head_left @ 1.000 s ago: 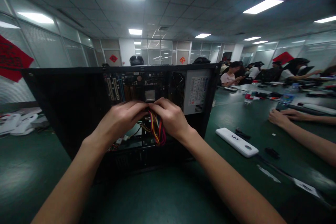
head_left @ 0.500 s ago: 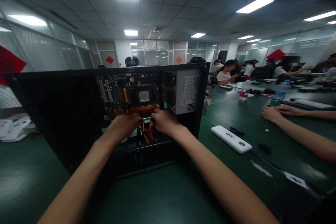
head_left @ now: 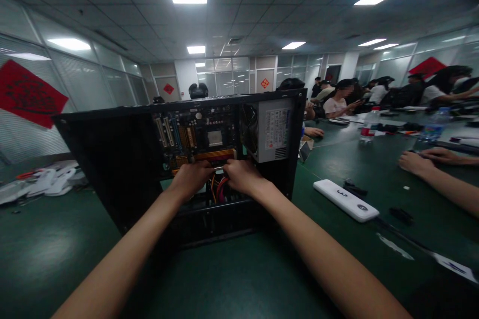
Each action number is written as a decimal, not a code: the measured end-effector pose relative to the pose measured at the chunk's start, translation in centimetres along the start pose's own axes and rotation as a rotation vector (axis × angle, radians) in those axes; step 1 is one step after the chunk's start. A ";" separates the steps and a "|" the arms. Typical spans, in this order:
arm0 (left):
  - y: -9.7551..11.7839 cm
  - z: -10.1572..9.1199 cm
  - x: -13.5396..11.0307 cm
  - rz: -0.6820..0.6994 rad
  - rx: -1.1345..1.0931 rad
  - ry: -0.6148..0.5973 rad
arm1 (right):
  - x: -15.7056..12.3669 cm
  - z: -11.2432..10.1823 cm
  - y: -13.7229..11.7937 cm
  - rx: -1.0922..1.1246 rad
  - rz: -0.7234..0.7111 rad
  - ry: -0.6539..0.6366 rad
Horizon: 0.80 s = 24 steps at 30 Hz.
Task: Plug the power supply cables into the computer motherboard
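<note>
An open black computer case [head_left: 112, 159] stands on the green table [head_left: 232, 279] in front of me. Inside it I see a motherboard [head_left: 198, 142] and a grey power supply [head_left: 275, 132] with a fan. Both my hands reach into the case just below the motherboard. My left hand [head_left: 192, 177] and my right hand [head_left: 241, 175] are closed side by side over a bundle of red, orange and yellow wires [head_left: 217, 190]. Their fingertips are hidden inside the case.
A white power strip [head_left: 346, 201] marked 3 lies to the right, with small black parts [head_left: 400, 215] near it. Another person's hands [head_left: 415, 163] rest on the table at the right. More people sit further back with water bottles [head_left: 368, 123]. White items [head_left: 45, 182] are piled at the far left.
My hands dropped from in front of the motherboard to just below it, lower in the case. The wire bundle, held up before, now hangs beneath them. My view shifted slightly.
</note>
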State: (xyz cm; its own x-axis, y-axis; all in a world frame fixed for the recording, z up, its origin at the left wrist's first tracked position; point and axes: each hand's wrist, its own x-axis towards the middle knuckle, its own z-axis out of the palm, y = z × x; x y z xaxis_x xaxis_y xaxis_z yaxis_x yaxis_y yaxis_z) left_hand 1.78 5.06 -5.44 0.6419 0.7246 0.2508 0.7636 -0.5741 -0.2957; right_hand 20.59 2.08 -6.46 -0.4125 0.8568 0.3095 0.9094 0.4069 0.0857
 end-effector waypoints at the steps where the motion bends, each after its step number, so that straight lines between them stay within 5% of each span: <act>1: 0.0 0.0 -0.1 0.003 0.013 -0.005 | 0.0 0.0 -0.1 -0.002 -0.002 -0.003; 24: 0.4 0.3 0.0 -0.039 0.039 -0.038 | 0.1 0.7 0.1 0.002 -0.008 0.049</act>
State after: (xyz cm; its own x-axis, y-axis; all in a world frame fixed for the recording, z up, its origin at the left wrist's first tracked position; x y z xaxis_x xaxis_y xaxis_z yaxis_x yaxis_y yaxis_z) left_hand 2.06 4.92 -5.89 0.6079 0.7606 0.2278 0.7842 -0.5304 -0.3219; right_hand 20.63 2.42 -7.14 -0.4166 0.8369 0.3551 0.9060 0.4143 0.0864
